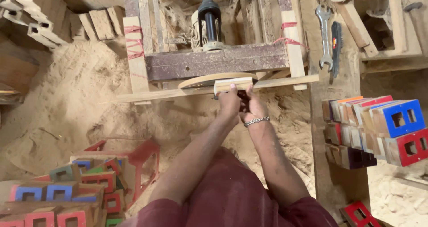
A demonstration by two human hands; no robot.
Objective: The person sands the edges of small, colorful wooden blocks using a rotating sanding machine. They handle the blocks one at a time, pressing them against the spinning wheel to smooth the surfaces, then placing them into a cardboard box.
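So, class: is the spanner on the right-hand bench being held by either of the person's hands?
No: the spanner lies untouched on the bench, while the left hand and right hand both grip a pale wooden block.

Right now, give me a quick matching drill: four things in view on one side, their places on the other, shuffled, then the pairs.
Things:
1. wooden block
2. wrench
3. bracelet
4. blue-faced block

Places:
A. on the right wrist
B. top of the stack at the right edge
C. lying on the plank, upper right
D. held by both hands, left hand and right hand, against the sanding disc

Pairs: 1-D, 2-C, 3-A, 4-B
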